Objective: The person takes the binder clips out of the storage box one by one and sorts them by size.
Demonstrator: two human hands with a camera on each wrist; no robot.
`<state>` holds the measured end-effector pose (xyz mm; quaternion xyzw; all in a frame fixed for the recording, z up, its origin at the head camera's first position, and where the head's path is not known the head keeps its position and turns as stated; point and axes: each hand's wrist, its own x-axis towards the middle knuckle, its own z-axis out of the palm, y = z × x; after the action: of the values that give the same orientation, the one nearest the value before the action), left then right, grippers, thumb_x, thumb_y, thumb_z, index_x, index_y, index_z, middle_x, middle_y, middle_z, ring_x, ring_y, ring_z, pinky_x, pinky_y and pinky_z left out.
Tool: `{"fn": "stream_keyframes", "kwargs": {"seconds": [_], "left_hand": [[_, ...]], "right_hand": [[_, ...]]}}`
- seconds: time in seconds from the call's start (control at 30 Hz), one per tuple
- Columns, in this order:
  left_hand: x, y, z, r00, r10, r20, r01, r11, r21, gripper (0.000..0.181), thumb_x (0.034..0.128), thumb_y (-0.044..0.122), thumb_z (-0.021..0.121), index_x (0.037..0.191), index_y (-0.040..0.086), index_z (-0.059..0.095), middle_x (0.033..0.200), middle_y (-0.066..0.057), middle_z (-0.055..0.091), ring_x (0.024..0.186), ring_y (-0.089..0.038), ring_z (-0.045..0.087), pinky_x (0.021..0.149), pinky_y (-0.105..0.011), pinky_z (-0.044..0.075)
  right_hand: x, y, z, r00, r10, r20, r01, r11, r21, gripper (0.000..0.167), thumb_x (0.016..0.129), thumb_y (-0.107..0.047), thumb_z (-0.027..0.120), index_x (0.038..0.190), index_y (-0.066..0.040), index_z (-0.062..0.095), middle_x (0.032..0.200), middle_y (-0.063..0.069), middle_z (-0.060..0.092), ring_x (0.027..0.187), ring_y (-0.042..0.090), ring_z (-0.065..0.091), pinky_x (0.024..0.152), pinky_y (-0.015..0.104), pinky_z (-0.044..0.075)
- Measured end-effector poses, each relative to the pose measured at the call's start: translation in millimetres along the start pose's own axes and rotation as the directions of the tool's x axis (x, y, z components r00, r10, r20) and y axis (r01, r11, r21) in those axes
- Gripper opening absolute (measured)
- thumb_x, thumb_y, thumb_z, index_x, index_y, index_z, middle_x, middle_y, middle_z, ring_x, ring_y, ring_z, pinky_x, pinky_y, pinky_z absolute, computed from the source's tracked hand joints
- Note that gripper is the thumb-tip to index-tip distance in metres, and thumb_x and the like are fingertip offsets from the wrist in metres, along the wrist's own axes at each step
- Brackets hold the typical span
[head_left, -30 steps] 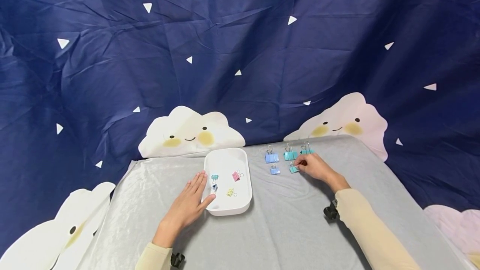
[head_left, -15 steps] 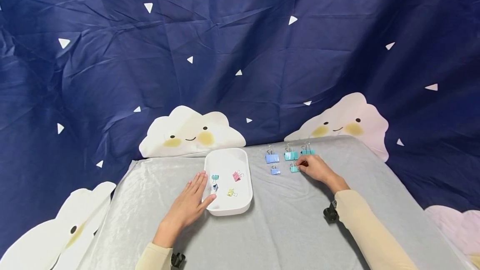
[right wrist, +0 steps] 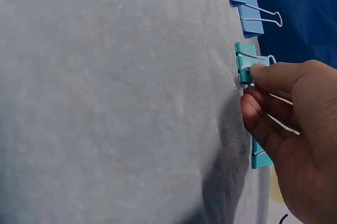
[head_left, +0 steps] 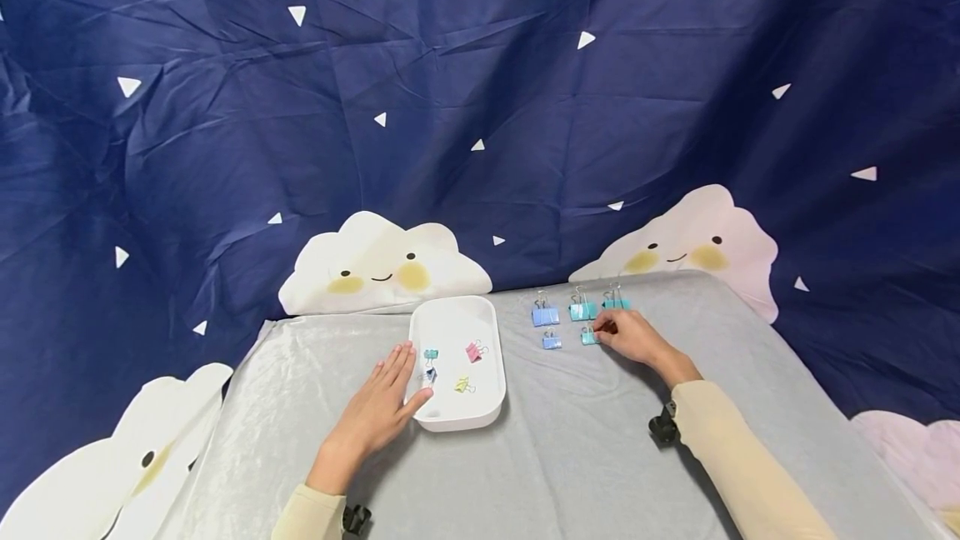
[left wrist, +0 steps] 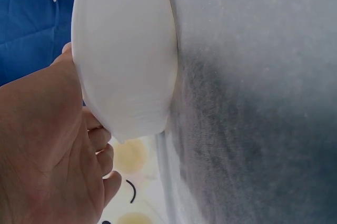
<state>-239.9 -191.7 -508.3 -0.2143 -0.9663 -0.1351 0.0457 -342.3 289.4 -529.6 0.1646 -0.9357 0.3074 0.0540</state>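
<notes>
My left hand rests with straight fingers along the left rim of a white tray; the left wrist view shows the palm beside the tray's outer wall. Inside lie a small teal clip, a dark blue one, a pink one and a yellow one. On the right, my right hand pinches the right end of a small teal binder clip, which lies on the cloth. The thumb touches that clip in the right wrist view; the other fingers are curled under.
Behind the right hand stand a large blue binder clip and two large teal ones, one left and one right. A small blue clip lies left of the pinched one. Grey cloth covers the table.
The small teal clip under my right fingers has turned slightly and now lies more level beside the small blue one. My left hand and the tray have stayed put.
</notes>
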Motion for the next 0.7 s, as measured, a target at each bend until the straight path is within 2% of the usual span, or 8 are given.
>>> {"fn": "stream_keyframes", "kwargs": {"seconds": [0.17,0.27,0.4,0.53,0.7], "left_hand": [[-0.2,-0.3,0.2,1.0,0.002,-0.001,-0.002,1.0,0.0,0.082,0.1097,0.056,0.049,0.166,-0.001,0.03,0.176,-0.017,0.025,0.164,-0.035,0.025,0.134,-0.055,0.025],[-0.2,-0.6,0.5,1.0,0.003,-0.005,-0.003,1.0,0.001,0.083,0.1096,0.056,0.049,0.166,-0.001,0.03,0.176,-0.017,0.025,0.164,-0.036,0.025,0.134,-0.055,0.025],[-0.4,-0.8,0.6,1.0,0.002,-0.007,-0.002,1.0,-0.001,0.083,0.1094,0.056,0.05,0.166,-0.001,0.03,0.176,-0.017,0.026,0.164,-0.036,0.026,0.134,-0.056,0.026],[0.3,-1.2,0.4,1.0,-0.002,0.002,0.002,1.0,-0.002,0.083,0.1093,0.057,0.05,0.166,-0.001,0.03,0.176,-0.016,0.025,0.165,-0.035,0.024,0.134,-0.055,0.025],[1.1,-1.4,0.0,1.0,-0.01,0.014,0.01,1.0,0.0,0.084,0.1093,0.058,0.048,0.167,0.0,0.028,0.177,-0.015,0.023,0.165,-0.034,0.023,0.135,-0.055,0.025]], "right_hand": [[3.5,-4.2,-4.0,1.0,0.006,-0.023,-0.006,1.0,-0.021,0.013,0.096,-0.008,0.076,0.106,-0.002,0.071,0.101,0.012,0.072,0.093,0.024,0.069,0.082,0.04,0.06],[9.0,-15.1,-8.2,0.998,-0.036,-0.06,0.033,0.998,-0.061,0.018,0.095,-0.01,0.078,0.107,0.0,0.07,0.102,0.014,0.068,0.093,0.026,0.064,0.083,0.044,0.056],[19.8,-43.7,-14.2,0.988,-0.131,-0.079,0.123,0.988,-0.095,0.017,0.093,-0.009,0.08,0.105,-0.001,0.072,0.099,0.012,0.069,0.091,0.026,0.064,0.082,0.044,0.054],[32.9,-79.4,-17.8,0.975,-0.219,-0.035,0.214,0.971,-0.109,0.015,0.094,-0.009,0.08,0.106,-0.002,0.074,0.098,0.009,0.071,0.091,0.025,0.068,0.081,0.042,0.057],[46.7,-122.8,-17.9,0.956,-0.286,0.066,0.292,0.949,-0.116,0.011,0.099,-0.015,0.076,0.108,-0.009,0.074,0.101,0.003,0.07,0.088,0.017,0.067,0.077,0.034,0.058]]}}
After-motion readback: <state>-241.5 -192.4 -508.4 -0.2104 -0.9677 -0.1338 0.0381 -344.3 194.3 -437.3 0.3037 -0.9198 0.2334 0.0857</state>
